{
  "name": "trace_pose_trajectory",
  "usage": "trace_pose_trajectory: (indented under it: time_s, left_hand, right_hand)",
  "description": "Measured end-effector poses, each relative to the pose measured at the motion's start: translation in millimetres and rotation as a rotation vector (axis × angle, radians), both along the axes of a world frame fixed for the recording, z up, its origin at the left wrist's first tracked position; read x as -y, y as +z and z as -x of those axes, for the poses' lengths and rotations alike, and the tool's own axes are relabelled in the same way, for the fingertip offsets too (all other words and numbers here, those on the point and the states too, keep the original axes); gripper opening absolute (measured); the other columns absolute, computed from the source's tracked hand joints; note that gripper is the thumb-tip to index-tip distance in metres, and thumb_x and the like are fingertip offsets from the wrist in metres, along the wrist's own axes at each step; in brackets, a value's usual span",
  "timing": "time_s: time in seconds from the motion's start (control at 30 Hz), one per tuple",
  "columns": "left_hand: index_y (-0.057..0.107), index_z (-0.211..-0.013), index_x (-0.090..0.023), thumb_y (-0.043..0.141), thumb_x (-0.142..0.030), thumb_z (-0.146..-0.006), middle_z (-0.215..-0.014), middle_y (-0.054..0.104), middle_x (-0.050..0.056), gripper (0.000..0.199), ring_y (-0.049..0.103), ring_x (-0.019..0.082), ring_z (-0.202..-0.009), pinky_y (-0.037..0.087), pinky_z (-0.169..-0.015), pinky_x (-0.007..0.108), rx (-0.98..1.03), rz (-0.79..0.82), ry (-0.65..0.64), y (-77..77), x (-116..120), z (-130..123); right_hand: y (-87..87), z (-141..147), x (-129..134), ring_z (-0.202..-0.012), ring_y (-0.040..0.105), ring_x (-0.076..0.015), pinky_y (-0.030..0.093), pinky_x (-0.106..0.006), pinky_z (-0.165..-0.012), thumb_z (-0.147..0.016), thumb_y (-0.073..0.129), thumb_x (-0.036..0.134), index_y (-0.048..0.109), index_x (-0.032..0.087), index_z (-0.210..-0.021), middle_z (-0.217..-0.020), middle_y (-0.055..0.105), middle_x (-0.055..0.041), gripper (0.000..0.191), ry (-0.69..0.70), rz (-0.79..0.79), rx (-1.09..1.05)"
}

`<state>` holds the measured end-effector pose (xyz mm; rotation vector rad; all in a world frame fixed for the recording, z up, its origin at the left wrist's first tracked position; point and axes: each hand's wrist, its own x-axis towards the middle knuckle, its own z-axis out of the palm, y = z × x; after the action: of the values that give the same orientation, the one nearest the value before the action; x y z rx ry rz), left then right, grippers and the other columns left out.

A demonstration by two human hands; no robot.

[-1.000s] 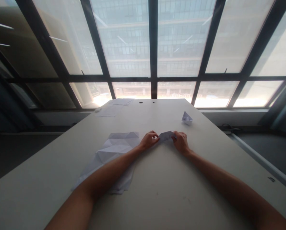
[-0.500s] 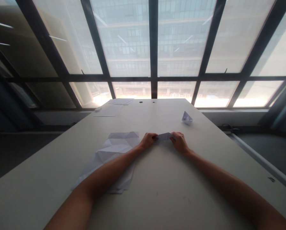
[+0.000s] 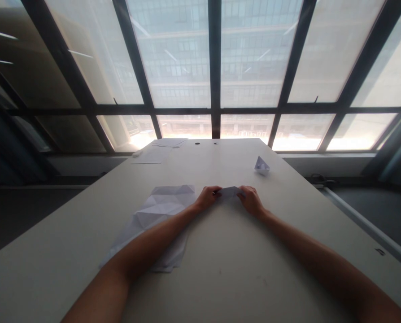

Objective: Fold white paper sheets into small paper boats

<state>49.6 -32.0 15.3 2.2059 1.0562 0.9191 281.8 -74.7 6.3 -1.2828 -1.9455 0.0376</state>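
Between my two hands, just above or on the table, is a small piece of folded paper. My left hand pinches its left end, and my right hand grips the right end. Fingers cover both ends of the paper, so its full shape is hidden. Creased white sheets lie to the left, partly beneath my left forearm. Beyond my right hand stands a folded paper boat with a pointed peak.
The white table stretches away toward tall, dark-framed windows. Flat paper sheets lie at its far left, near a small whitish object. Dark holes mark the far end. Curtains hang at the side.
Hardly anything differs. Both hands keep hold of the folded paper, which has shifted only very slightly.
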Motion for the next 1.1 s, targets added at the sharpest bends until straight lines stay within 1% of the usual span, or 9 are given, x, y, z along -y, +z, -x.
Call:
trace_pose_trajectory:
  time_s: [0.13,0.23,0.4,0.53,0.67,0.73,0.83,0.93,1.1]
  left_hand:
    - [0.077,-0.102,-0.016,0.058,-0.016,-0.082,-0.094,0.076,0.005,0.027,0.068,0.019,-0.086,0.05,-0.082,0.027,0.015,-0.013,0.0,-0.8,-1,0]
    - [0.077,-0.101,-0.015,0.057,-0.013,-0.081,-0.095,0.077,0.006,0.028,0.068,0.019,-0.088,0.049,-0.082,0.027,0.034,-0.017,0.056,-2.1,-5,1]
    - [0.078,-0.099,-0.013,0.057,-0.01,-0.078,-0.093,0.076,0.006,0.03,0.068,0.02,-0.088,0.049,-0.084,0.029,0.069,0.016,0.179,-4.9,-13,5]
    - [0.078,-0.099,-0.014,0.057,-0.01,-0.078,-0.092,0.076,0.005,0.029,0.068,0.021,-0.088,0.048,-0.084,0.029,0.081,0.023,0.223,-6.2,-15,6]
    - [0.078,-0.099,-0.014,0.056,-0.009,-0.079,-0.093,0.077,0.006,0.03,0.068,0.021,-0.089,0.048,-0.084,0.029,0.092,0.021,0.245,-6.9,-15,6]
    - [0.078,-0.098,-0.014,0.056,-0.01,-0.079,-0.093,0.077,0.006,0.029,0.069,0.021,-0.089,0.049,-0.084,0.029,0.098,0.022,0.248,-7.2,-16,6]
    - [0.078,-0.097,-0.014,0.058,-0.01,-0.079,-0.093,0.077,0.006,0.027,0.069,0.021,-0.09,0.049,-0.085,0.029,0.107,0.028,0.247,-7.3,-16,7]
    - [0.078,-0.096,-0.014,0.058,-0.012,-0.081,-0.094,0.077,0.007,0.025,0.069,0.022,-0.09,0.049,-0.085,0.029,0.113,0.025,0.243,-7.2,-15,8]
    - [0.078,-0.097,-0.015,0.059,-0.013,-0.081,-0.094,0.077,0.008,0.025,0.07,0.022,-0.089,0.05,-0.085,0.029,0.117,0.013,0.239,-7.9,-16,7]
  right_hand:
    - [-1.8,1,-1,-0.08,0.062,-0.021,0.043,-0.032,-0.079,-0.088,0.055,0.022,0.066,0.02,-0.087,-0.082,0.07,-0.0047,0.012,-0.014,-0.013,0.005]
    - [-4.6,0,-3,-0.081,0.063,-0.0214,0.042,-0.031,-0.079,-0.092,0.054,0.031,0.067,0.02,-0.091,-0.084,0.071,-0.0058,0.017,-0.084,-0.036,-0.055]
    - [-10.6,-5,-11,-0.084,0.062,-0.0227,0.042,-0.031,-0.077,-0.098,0.037,0.041,0.067,0.019,-0.092,-0.09,0.071,-0.0093,0.038,-0.206,-0.005,-0.295]
    - [-16.7,-13,-24,-0.081,0.062,-0.0239,0.044,-0.033,-0.076,-0.093,0.037,0.046,0.07,0.017,-0.089,-0.086,0.071,-0.01,0.044,-0.208,0.076,-0.496]
    - [-19.6,-21,-33,-0.07,0.059,-0.022,0.045,-0.032,-0.065,-0.085,0.046,0.058,0.073,0.015,-0.082,-0.077,0.071,-0.0093,0.051,-0.12,0.222,-0.694]
    - [-18.6,-24,-33,-0.064,0.057,-0.0191,0.043,-0.03,-0.06,-0.082,0.051,0.062,0.075,0.014,-0.083,-0.075,0.07,-0.008,0.053,-0.051,0.313,-0.737]
    - [-15.2,-30,-31,-0.058,0.052,-0.0154,0.04,-0.027,-0.055,-0.08,0.06,0.063,0.076,0.014,-0.086,-0.069,0.067,-0.0047,0.052,0.084,0.396,-0.663]
    - [-12.0,-37,-30,-0.059,0.053,-0.015,0.042,-0.027,-0.057,-0.076,0.067,0.061,0.076,0.015,-0.085,-0.069,0.067,-0.0036,0.048,0.202,0.438,-0.576]
    - [-9.4,-44,-32,-0.062,0.056,-0.0154,0.045,-0.028,-0.06,-0.073,0.071,0.055,0.075,0.015,-0.088,-0.073,0.069,-0.0043,0.043,0.252,0.481,-0.53]
